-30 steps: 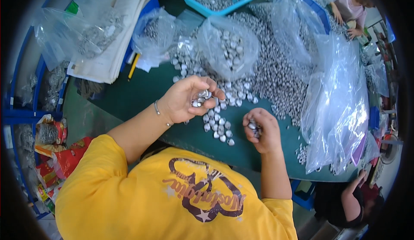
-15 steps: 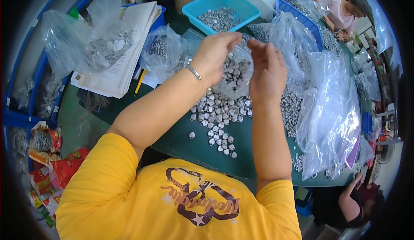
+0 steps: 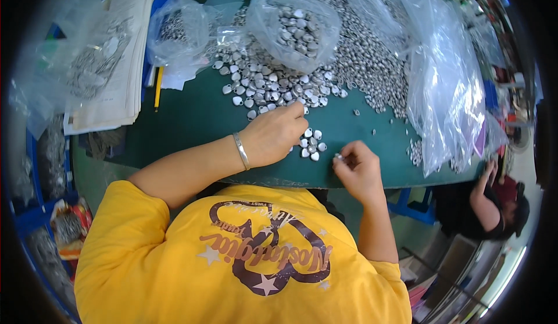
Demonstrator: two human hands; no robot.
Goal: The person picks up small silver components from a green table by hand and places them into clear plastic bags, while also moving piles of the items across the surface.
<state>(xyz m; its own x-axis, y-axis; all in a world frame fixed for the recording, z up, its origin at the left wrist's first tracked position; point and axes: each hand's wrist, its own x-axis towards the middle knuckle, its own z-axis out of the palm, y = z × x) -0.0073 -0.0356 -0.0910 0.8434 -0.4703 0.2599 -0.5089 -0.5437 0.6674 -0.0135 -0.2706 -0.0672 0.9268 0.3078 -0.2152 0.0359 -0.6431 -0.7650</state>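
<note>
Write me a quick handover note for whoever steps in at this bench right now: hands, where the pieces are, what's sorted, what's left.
Left hand: palm down on the green table, fingertips at the edge of the loose silver pieces.
Right hand: curled near the table's front edge, pinching a few silver pieces; grip hard to see.
Small group of pieces lies between the hands, apart from the pile.
Clear bag behind the pile holds more pieces.
Done: only that small group pulled out. Left: the big heap beyond.

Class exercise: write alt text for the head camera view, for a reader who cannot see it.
A person in a yellow shirt sorts small silver metal pieces on a green table; the left hand rests by the pile, the right hand pinches a few. Clear plastic bags lie around.
</note>
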